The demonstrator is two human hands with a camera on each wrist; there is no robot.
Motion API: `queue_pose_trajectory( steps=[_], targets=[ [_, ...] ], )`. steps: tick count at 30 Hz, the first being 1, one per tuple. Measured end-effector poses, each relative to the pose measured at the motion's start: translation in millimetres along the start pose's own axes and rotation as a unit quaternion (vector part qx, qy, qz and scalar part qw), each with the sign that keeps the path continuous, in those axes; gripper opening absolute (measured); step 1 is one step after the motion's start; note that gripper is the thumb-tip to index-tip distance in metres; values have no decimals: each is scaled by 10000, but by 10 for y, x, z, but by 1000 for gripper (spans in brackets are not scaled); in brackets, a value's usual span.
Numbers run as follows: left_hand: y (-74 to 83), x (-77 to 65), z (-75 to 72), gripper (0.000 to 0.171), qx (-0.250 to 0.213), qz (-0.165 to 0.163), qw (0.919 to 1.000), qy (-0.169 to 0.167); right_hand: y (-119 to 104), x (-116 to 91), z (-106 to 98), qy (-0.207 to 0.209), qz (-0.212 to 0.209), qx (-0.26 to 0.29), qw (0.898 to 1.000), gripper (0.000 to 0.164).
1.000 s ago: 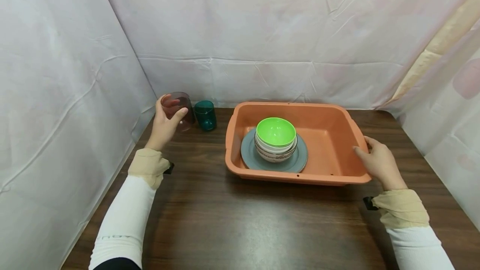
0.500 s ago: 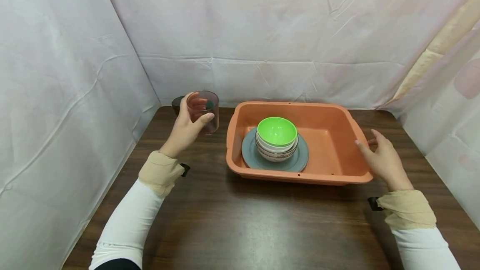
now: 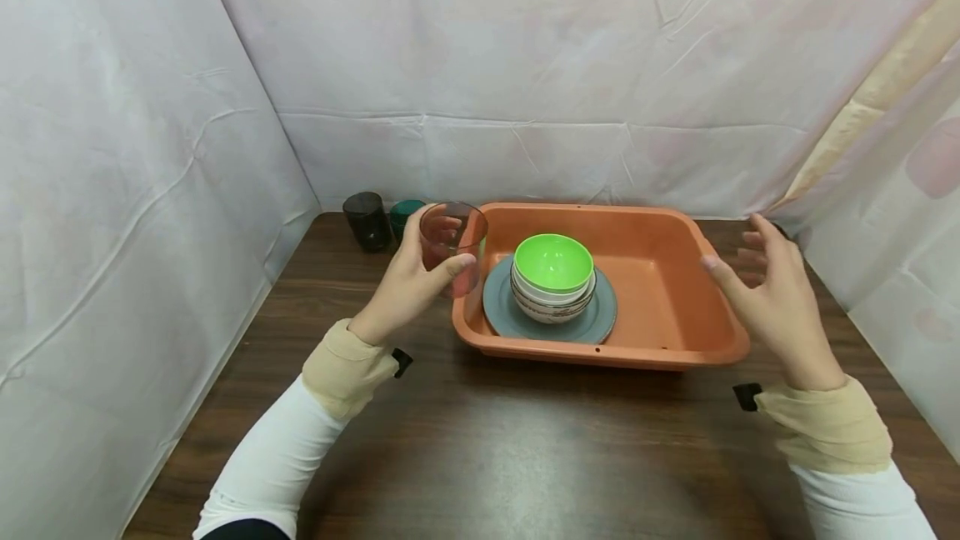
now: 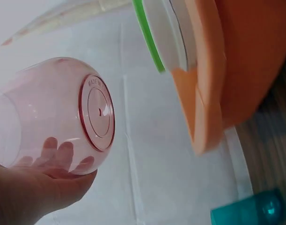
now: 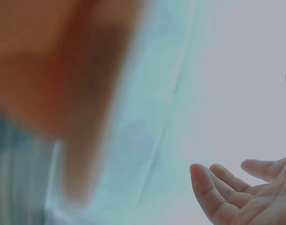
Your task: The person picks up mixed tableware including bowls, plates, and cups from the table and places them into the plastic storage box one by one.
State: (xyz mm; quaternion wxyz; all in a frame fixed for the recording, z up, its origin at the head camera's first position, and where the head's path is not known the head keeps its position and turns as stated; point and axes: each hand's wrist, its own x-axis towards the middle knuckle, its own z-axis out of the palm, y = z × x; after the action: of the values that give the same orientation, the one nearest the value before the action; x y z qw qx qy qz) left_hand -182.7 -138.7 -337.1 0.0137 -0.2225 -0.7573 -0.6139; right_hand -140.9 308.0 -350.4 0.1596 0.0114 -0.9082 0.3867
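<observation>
My left hand (image 3: 408, 286) grips a clear pinkish plastic cup (image 3: 468, 265), thumb on the near side and fingers round the far side. The cup is lifted and overlaps the left rim of an orange basin (image 3: 660, 361) in the head view; its round base (image 4: 98, 112) faces the left wrist camera. In the basin a stack of bowls, a green bowl (image 3: 553, 263) on top, stands on a grey-blue plate (image 3: 502, 315). My right hand (image 3: 783, 307) is held up beside the basin's right end, fingers spread and holding nothing.
A dark grey cup (image 3: 366, 222) and a teal cup (image 3: 403, 213) stand at the back left of the brown wooden table (image 3: 517, 448); my left hand partly hides the teal one. White cloth (image 3: 525, 65) hangs behind and at both sides.
My left hand has picked up the pinkish cup and carried it right, to the basin's left rim, uncovering the dark cup. My right hand has let go of the basin's right edge and risen.
</observation>
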Motion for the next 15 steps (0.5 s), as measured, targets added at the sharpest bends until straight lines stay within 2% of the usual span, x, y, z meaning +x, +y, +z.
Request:
queue_pose_trajectory(
  steps=[6,10,15],
  targets=[
    [41,-62,170,104,-2,116,9996,-270,-421,-3,240,-356,-564,823,9944,101],
    [59,-86,286,86,-58,214,9990,-397,-666,-40,464,-835,-946,1131,9855,107],
    [62,-110,430,84,-326,330,9967,-664,-868,-96,724,-1549,-1227,1428,9698,111]
  ],
)
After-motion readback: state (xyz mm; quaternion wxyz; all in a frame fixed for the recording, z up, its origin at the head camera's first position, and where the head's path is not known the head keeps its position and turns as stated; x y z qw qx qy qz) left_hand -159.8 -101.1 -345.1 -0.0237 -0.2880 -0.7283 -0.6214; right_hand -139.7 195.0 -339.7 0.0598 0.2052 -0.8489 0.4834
